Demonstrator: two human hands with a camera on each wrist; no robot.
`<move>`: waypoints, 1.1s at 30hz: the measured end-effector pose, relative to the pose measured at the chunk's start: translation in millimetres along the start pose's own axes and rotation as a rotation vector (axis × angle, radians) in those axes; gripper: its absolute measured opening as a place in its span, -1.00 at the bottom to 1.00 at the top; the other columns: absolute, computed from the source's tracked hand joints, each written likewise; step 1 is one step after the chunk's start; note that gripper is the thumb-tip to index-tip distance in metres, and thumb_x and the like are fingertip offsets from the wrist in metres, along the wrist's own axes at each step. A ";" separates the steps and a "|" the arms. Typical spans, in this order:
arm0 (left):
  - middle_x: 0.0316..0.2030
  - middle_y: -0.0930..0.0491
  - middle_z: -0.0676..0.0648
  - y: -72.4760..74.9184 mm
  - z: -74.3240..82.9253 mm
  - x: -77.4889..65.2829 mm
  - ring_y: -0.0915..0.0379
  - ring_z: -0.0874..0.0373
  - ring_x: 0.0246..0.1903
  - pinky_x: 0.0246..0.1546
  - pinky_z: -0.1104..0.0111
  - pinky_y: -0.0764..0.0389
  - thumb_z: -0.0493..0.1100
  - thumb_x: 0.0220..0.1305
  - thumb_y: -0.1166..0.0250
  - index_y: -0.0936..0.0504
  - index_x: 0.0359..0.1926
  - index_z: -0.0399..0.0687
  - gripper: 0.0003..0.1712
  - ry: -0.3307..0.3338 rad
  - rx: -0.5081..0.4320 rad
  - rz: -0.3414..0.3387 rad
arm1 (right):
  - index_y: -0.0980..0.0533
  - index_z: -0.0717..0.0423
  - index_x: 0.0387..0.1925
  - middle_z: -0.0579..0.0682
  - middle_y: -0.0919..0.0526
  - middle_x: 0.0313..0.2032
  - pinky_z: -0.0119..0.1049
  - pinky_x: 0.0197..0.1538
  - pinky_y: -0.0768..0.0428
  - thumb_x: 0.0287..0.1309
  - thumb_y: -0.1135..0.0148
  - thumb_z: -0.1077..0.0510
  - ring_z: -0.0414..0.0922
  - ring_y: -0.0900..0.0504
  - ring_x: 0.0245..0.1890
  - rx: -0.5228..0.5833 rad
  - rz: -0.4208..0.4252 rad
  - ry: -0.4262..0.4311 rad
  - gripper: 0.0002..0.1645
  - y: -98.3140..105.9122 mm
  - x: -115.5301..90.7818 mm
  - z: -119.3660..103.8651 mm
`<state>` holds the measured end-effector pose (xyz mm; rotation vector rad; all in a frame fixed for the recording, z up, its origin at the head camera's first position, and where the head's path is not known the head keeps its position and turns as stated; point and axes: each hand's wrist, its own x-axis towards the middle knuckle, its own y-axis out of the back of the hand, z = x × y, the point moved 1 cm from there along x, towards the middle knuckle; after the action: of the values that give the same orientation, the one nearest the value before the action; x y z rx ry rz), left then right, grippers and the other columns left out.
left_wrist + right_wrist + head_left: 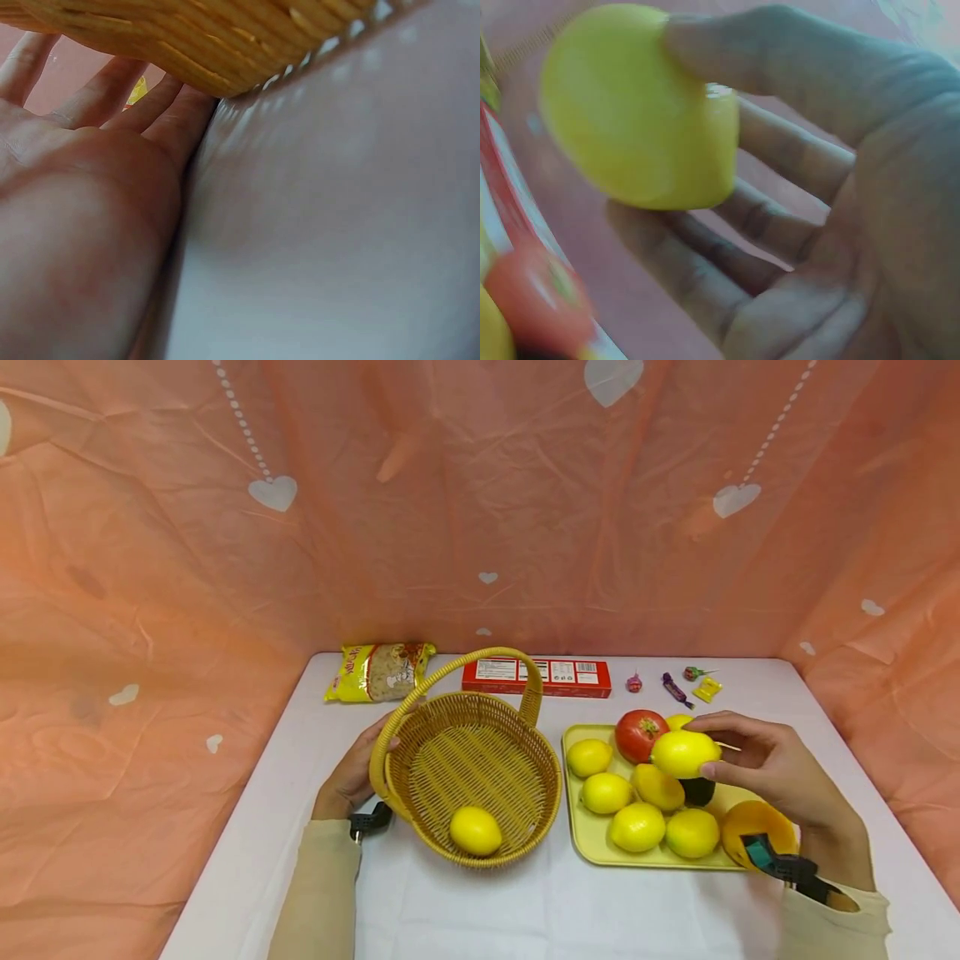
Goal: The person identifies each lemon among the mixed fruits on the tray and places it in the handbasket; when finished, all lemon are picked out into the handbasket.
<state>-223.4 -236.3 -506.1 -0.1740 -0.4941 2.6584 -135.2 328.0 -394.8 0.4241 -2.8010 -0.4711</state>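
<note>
Glossy yellow lemon [686, 754] was over pale-yellow rectangular tray's [588, 837] far side, pinched by right hand [783, 768]; left hand [356, 768] held round brown wicker basket [480, 764]; light, even pinch seemed best.

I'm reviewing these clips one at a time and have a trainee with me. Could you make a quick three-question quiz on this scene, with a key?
1. Multiple choice: what does the right hand hold?
A) a lollipop
B) a lemon
C) a candy packet

2. True or false: the left hand is holding the red box.

3. Count: how many pieces of fruit lie inside the wicker basket?

Key:
1. B.
2. False; it is at the side of the wicker basket, touching it.
3. One, another lemon.
</note>
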 end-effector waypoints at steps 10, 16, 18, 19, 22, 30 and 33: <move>0.44 -0.55 0.12 0.0 0.6 -0.2 -0.57 0.23 0.24 0.11 0.40 -0.76 -0.35 0.73 0.09 -0.26 0.71 -0.03 -0.35 0.010 0.009 0.003 | -0.66 0.28 0.25 -0.11 -0.74 0.18 -0.33 0.19 -0.78 0.21 -0.49 0.45 -0.13 -0.75 0.13 0.094 -0.170 0.075 -0.45 -87.0 37.5 -9.7; 0.44 -0.54 0.09 0.1 -0.3 -0.1 -0.56 0.21 0.25 0.15 0.39 -0.75 -0.35 0.73 0.10 -0.29 0.70 0.01 -0.36 0.007 0.001 -0.008 | -0.72 0.03 0.23 -0.04 -0.80 0.15 -0.27 0.21 -0.78 0.26 -0.57 0.28 -0.13 -0.73 0.13 0.067 -0.289 0.125 -0.49 -131.9 47.9 -7.8; 0.45 -0.53 0.09 0.6 -1.4 0.7 -0.56 0.22 0.27 0.17 0.39 -0.74 -0.35 0.72 0.10 -0.30 0.70 0.01 -0.36 0.004 0.008 -0.007 | -0.74 -0.06 0.22 -0.08 -0.81 0.14 -0.28 0.21 -0.77 0.26 -0.60 0.20 -0.14 -0.74 0.11 0.019 -0.312 0.133 -0.50 -145.4 48.9 -8.3; 0.45 -0.52 0.09 0.9 -2.0 1.1 -0.55 0.22 0.28 0.18 0.39 -0.74 -0.35 0.72 0.10 -0.30 0.70 0.02 -0.35 0.003 0.014 -0.006 | -0.74 -0.09 0.21 -0.11 -0.81 0.14 -0.29 0.20 -0.77 0.25 -0.62 0.17 -0.15 -0.74 0.11 -0.008 -0.319 0.132 -0.51 -151.7 48.9 -9.3; 0.49 -0.48 0.09 1.9 -3.6 2.9 -0.54 0.22 0.32 0.20 0.38 -0.73 -0.35 0.71 0.08 -0.28 0.71 0.00 -0.35 0.005 0.034 0.003 | -0.75 -0.24 0.19 -0.25 -0.80 0.12 -0.32 0.19 -0.75 0.20 -0.67 0.04 -0.22 -0.72 0.11 -0.126 -0.329 0.120 -0.48 -168.3 48.3 -14.5; 0.48 -0.49 0.11 1.0 -2.7 2.5 -0.53 0.22 0.34 0.22 0.38 -0.72 -0.34 0.71 0.06 -0.31 0.70 0.02 -0.35 0.009 0.052 0.019 | -0.76 -0.17 0.18 -0.27 -0.80 0.12 -0.20 0.28 -0.72 0.22 -0.63 0.02 -0.24 -0.73 0.14 -0.290 -0.339 0.220 -0.52 -204.2 48.6 -23.3; 0.47 -0.51 0.12 0.7 -1.3 2.3 -0.53 0.22 0.34 0.22 0.38 -0.72 -0.35 0.70 0.06 -0.34 0.68 0.03 -0.36 0.002 0.057 0.019 | -0.75 -0.12 0.20 -0.20 -0.81 0.17 -0.15 0.33 -0.72 0.26 -0.61 0.01 -0.19 -0.75 0.19 -0.281 -0.331 0.247 -0.52 -211.8 48.0 -26.5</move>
<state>-225.5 -235.5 -507.7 -0.1644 -0.4178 2.6870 -120.7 113.6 -435.3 0.8233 -2.3883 -0.8094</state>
